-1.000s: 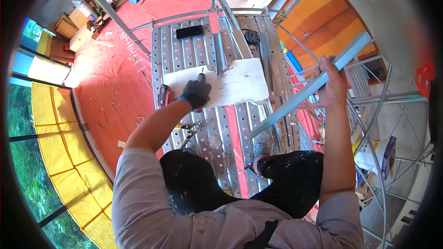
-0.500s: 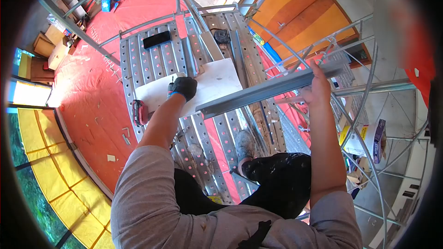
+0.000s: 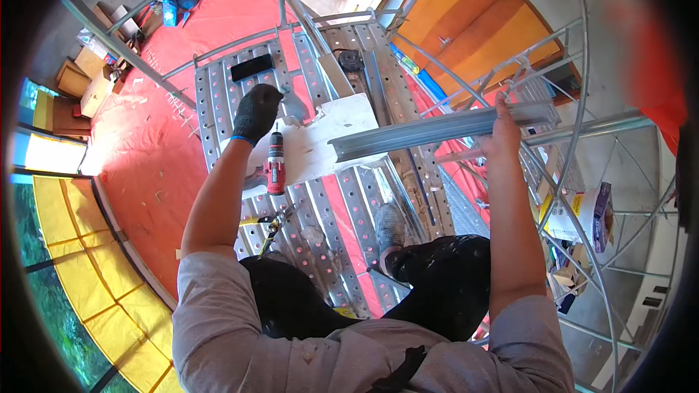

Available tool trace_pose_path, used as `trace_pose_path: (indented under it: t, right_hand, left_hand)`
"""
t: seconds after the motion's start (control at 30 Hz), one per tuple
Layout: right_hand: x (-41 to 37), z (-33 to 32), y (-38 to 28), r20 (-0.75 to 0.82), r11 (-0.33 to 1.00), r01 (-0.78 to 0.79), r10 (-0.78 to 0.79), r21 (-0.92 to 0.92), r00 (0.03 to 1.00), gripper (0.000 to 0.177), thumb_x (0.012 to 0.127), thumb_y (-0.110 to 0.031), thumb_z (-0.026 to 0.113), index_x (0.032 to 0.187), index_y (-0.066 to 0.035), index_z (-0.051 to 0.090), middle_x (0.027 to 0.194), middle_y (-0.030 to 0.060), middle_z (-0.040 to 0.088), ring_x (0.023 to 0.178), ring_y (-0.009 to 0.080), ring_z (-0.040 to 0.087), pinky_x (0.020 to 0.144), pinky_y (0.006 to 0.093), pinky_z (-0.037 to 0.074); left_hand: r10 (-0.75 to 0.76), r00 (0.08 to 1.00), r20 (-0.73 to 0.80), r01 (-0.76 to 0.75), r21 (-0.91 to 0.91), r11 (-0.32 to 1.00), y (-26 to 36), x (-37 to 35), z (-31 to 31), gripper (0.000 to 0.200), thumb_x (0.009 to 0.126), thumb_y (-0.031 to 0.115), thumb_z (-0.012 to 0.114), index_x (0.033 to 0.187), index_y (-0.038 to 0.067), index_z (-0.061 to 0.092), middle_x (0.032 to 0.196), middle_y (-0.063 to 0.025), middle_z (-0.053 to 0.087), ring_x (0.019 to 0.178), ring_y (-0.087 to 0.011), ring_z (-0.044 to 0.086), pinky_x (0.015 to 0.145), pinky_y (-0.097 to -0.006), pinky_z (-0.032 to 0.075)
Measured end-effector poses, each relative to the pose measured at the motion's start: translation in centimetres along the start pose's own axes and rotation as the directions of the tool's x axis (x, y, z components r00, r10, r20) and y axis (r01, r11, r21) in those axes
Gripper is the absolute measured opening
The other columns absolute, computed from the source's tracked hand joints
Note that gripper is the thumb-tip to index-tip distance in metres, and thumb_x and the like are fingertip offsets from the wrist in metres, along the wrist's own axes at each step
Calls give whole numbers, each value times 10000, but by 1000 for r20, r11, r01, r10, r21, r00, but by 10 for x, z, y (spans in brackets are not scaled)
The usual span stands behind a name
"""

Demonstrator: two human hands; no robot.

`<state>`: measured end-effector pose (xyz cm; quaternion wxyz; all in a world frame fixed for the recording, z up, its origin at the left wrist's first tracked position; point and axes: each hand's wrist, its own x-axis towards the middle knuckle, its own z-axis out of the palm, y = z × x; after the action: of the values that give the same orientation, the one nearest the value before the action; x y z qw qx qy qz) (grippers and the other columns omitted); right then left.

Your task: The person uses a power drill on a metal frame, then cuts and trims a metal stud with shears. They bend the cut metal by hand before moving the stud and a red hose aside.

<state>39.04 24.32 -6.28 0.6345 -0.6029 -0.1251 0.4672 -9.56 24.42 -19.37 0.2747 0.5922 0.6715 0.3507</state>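
Observation:
My left hand [image 3: 256, 113], in a dark glove with a blue cuff, is closed above the far left edge of a white board [image 3: 328, 145]. What its fingers hold, if anything, cannot be made out. Just short of the glove, a red and black cordless drill [image 3: 276, 164] lies on the board, chuck pointing away from me. My bare right hand [image 3: 502, 135] grips a grey metal channel [image 3: 422, 132] near its right end. The channel slants across, its left end over the board's right part.
Perforated metal scaffold planks [image 3: 320, 211] bear a black phone [image 3: 252, 67], a tape measure [image 3: 350, 60], yellow-handled snips [image 3: 273, 225] and long metal strips. Scaffold tubes [image 3: 604, 127] run along the right. Red sheeting [image 3: 145, 196] covers the floor below. Someone in red stands at far right.
My left hand has moved away and to the left, off the board's middle. The drill, mostly hidden by my arm before, now shows. The channel has shifted slightly right in my right hand.

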Motion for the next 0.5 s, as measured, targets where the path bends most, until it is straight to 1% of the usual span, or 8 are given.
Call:
trace_pose_path:
  t: [0.1, 0.2, 0.23, 0.3, 0.33, 0.4, 0.47, 0.5]
  right_hand:
    - [-14, 8, -4, -50, 1000, 5, -5, 1, 999, 532, 895, -365, 784, 1235, -6, 588, 1169, 126, 589, 1067, 300, 592, 919, 547, 507]
    - [17, -16, 0, 85, 996, -2, -6, 95, 996, 340, 934, -280, 695, 1158, -57, 569, 1091, 96, 558, 997, 295, 590, 899, 545, 509]
    - [16, -16, -2, 47, 992, 24, -30, 125, 998, 312, 927, -276, 670, 1130, -69, 558, 1064, 91, 547, 971, 294, 583, 899, 541, 508]
    - [9, -11, -7, -29, 980, 77, -73, 184, 997, 256, 912, -270, 619, 1075, -91, 535, 1012, 81, 526, 920, 291, 568, 899, 532, 507]
    - [6, -9, -9, -29, 978, 84, -80, 193, 996, 268, 897, -285, 615, 1065, -94, 530, 987, 80, 519, 897, 278, 556, 878, 517, 505]
    - [3, -8, -12, -27, 973, 96, -93, 211, 995, 292, 868, -314, 608, 1046, -100, 521, 936, 78, 503, 852, 252, 531, 837, 485, 502]
    - [18, -25, -12, 155, 952, 22, -72, 306, 985, 301, 835, -319, 610, 1026, -110, 509, 890, 74, 473, 810, 226, 494, 791, 429, 479]
    - [18, -26, -12, 246, 937, -23, -68, 348, 967, 305, 819, -322, 611, 1016, -115, 503, 866, 71, 458, 789, 213, 476, 767, 401, 467]
  left_hand:
    - [70, 998, -4, -70, 8, 998, 35, -2, -16, 268, 928, 292, 627, 930, 39, 715, 942, -198, 717, 924, -390, 697, 807, -470, 537]
    - [173, 984, -41, -169, 87, 982, 59, -3, -24, 241, 927, 273, 613, 936, 50, 705, 917, -214, 713, 917, -406, 694, 803, -499, 537]
    - [240, 971, -18, -232, 201, 952, 44, 2, -15, 245, 941, 269, 596, 915, 40, 681, 897, -215, 704, 904, -399, 690, 780, -492, 539]
    - [361, 931, 48, -347, 416, 840, -2, 19, 11, 265, 968, 260, 562, 874, 22, 633, 857, -218, 686, 876, -387, 681, 734, -479, 542]
    - [256, 967, 10, -239, 397, 886, 2, 13, 19, 219, 954, 223, 553, 852, 40, 616, 844, -226, 680, 870, -414, 683, 741, -517, 546]
    - [138, 987, 79, -159, 460, 873, -17, 8, 33, 196, 942, 215, 555, 863, 53, 633, 850, -225, 684, 850, -425, 692, 736, -531, 551]
    - [79, 985, 153, -149, 522, 840, -64, 9, 55, 199, 944, 222, 550, 886, 60, 651, 878, -215, 698, 830, -432, 696, 739, -536, 559]
    - [10, 989, 148, -84, 506, 858, -64, 1, 55, 204, 945, 244, 559, 927, 74, 670, 913, -223, 707, 876, -442, 696, 776, -533, 562]
